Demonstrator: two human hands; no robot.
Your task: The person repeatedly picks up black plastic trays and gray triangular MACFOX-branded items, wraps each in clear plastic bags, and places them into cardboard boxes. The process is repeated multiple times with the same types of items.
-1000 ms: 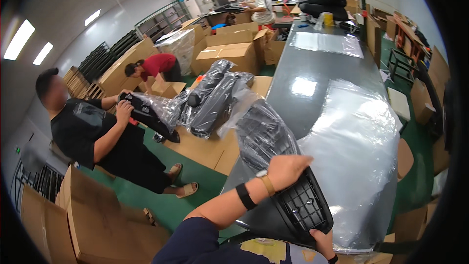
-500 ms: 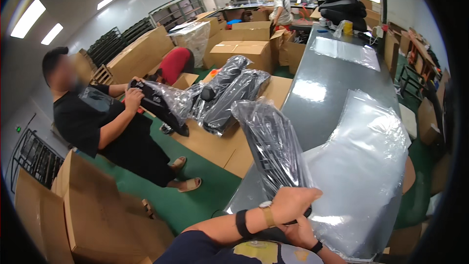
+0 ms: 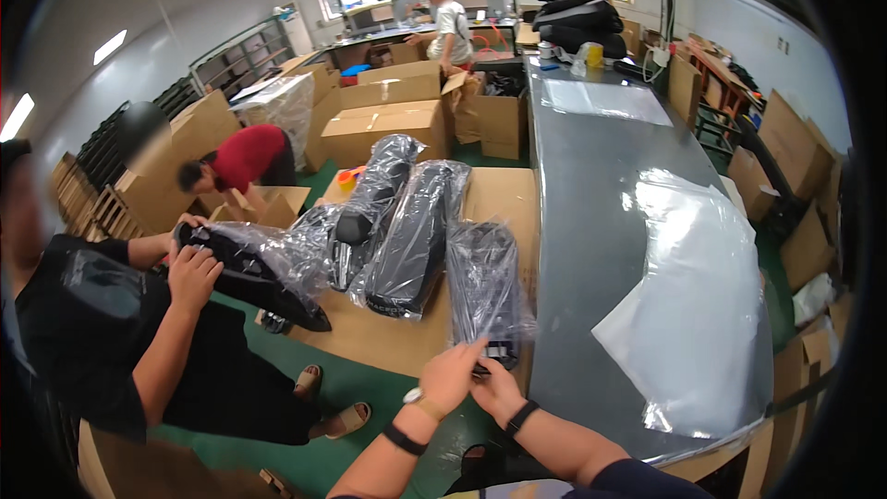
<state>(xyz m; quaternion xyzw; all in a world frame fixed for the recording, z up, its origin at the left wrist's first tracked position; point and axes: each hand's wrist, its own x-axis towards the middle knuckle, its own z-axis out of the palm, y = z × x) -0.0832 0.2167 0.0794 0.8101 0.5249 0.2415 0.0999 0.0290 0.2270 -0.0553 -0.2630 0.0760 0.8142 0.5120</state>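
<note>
A long black panel in a clear plastic bag (image 3: 484, 282) lies in front of me, its far part over the cardboard sheet. My left hand (image 3: 447, 377) grips its near end, fingers closed. Close beside it, my right hand (image 3: 499, 393) holds the same end, its fingertips partly hidden. Left of this panel rest another bagged black piece (image 3: 416, 240) and a bagged black piece with a rounded knob-like part (image 3: 356, 226). At left, a co-worker's hands (image 3: 194, 268) hold a black curved piece (image 3: 249, 268) partly inside clear plastic.
To the right stands a grey table (image 3: 591, 222) with a pile of clear plastic bags (image 3: 698, 314). Cardboard (image 3: 504, 189) lies under the bagged pieces. Open cartons (image 3: 383, 129) stand behind. A person in red (image 3: 249, 157) bends over a box; another stands farther back.
The bagged panel and both my hands have moved left, off the grey table to the cardboard. My view has turned right. The person in red has come into fuller view.
</note>
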